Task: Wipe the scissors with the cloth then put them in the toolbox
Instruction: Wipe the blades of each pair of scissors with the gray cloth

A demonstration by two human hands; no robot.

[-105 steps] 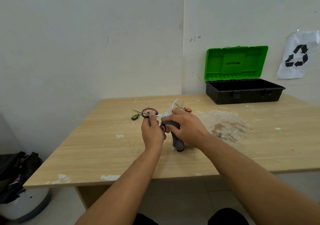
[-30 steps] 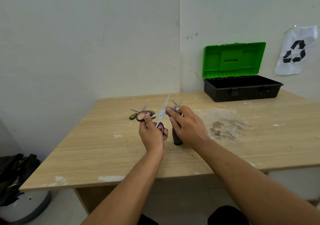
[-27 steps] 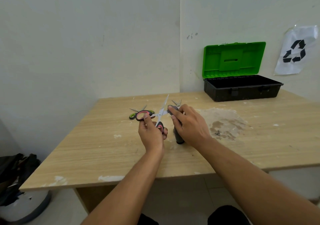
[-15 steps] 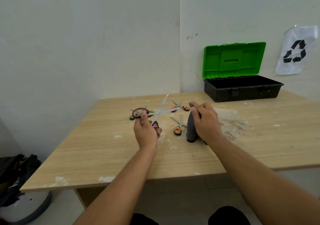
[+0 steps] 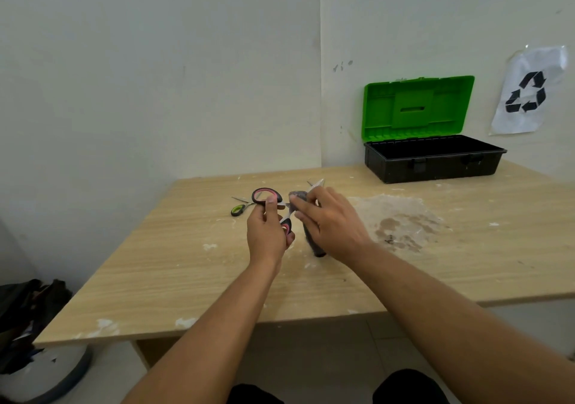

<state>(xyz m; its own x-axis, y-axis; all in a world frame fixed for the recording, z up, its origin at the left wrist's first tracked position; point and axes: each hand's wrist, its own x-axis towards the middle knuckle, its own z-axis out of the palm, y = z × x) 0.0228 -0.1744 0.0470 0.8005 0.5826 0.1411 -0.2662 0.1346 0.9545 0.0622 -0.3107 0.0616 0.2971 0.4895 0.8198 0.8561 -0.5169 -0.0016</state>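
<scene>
Pale walls met in a corner behind the light wooden bench (image 5: 186, 279), smeared with white residue. From the head view, the left hand (image 5: 266, 235) gripped the black-and-pink-handled scissors (image 5: 281, 209) by the handles, thumb laid on the upper loop, fingers curled around the lower one, blades spread. The right hand (image 5: 331, 223) pinched the dark grey cloth (image 5: 312, 242) against one blade, fingers curled, blade tip poking out beyond them. Small green-handled scissors (image 5: 239, 208) lay just left. The black toolbox with its green lid raised (image 5: 432, 161) stood well apart at the bench's far right.
</scene>
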